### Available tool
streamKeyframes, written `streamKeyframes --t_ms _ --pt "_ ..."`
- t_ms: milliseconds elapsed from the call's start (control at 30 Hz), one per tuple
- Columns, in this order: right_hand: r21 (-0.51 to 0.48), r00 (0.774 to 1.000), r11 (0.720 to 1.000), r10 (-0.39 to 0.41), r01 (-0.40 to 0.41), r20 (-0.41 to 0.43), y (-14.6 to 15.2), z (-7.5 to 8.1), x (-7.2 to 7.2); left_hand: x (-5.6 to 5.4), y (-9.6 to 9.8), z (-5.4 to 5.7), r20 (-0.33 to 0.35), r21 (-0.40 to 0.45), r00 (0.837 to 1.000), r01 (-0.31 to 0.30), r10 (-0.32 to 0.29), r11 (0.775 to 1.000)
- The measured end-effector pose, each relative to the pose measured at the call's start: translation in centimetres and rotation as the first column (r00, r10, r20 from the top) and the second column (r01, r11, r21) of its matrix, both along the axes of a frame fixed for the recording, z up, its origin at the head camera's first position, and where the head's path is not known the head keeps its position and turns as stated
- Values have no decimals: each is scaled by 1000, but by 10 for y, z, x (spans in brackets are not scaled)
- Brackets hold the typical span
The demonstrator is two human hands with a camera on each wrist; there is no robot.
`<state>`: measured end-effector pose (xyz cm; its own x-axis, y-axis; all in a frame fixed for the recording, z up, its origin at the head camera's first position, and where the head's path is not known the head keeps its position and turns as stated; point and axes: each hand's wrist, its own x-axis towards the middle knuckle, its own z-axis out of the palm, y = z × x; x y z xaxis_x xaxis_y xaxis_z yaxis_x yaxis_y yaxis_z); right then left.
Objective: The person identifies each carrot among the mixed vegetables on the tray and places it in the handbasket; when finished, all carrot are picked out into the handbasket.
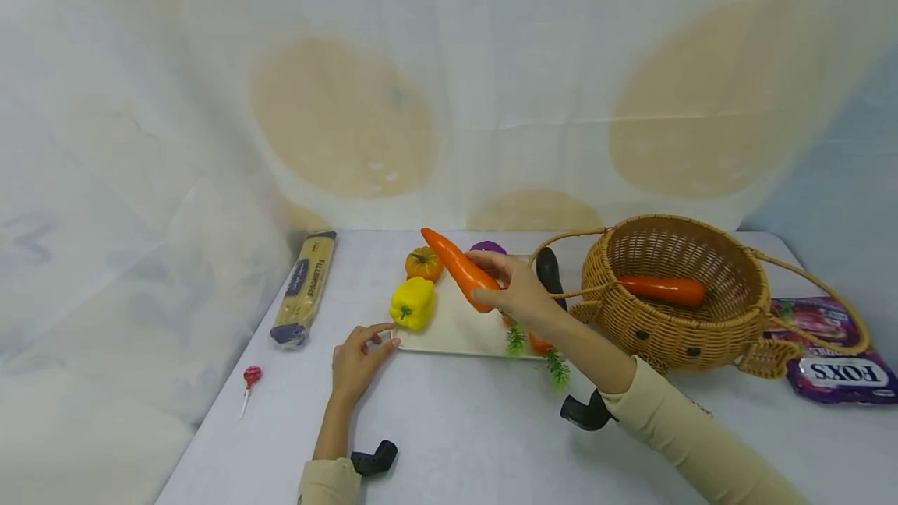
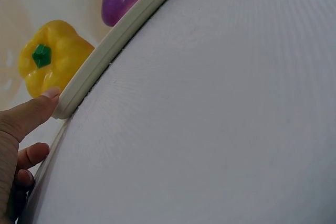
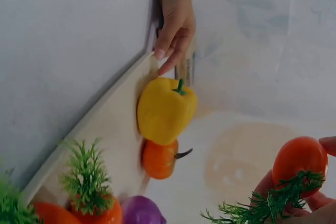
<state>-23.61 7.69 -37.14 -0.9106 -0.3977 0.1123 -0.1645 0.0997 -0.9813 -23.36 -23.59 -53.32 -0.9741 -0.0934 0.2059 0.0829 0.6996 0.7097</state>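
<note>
My right hand [image 1: 515,283] holds an orange toy carrot [image 1: 456,263] above the cream board [image 1: 456,337], its tip pointing up and to the left. In the right wrist view the carrot's thick end and green leaves [image 3: 283,195] show between the fingers. My left hand [image 1: 359,361] touches the board's near left corner with thumb and finger fairly straight. Close by that corner sits a yellow bell pepper [image 1: 412,303], with a small orange pumpkin [image 1: 424,263] behind it. A purple onion [image 2: 122,2], an eggplant [image 1: 549,275] and leafy carrots [image 3: 97,211] lie farther right, partly hidden by my right arm.
A wicker basket [image 1: 596,333] with looped handles stands at the right, a carrot [image 1: 662,290] inside. Beside it lies a purple FOX'S packet [image 1: 842,372]. Toward the left are a spaghetti packet [image 1: 305,287] and a red lollipop [image 1: 252,376]. Cloth [image 1: 519,100] hangs behind the table.
</note>
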Motion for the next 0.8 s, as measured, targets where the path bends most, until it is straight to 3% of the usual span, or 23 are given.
streamKeyframes --t_ms 367,600,800 --pt "212 980 962 187 -170 -65 42 16 -9 -2 2 1 -3 -18 1000 3 -3 1000" --pt "299 948 909 316 -291 -36 67 36 -13 -2 0 -2 4 -20 1000 0 0 1000" --pt "393 936 863 352 -317 -19 93 57 -19 0 -1 -1 12 -16 1000 4 -4 1000"
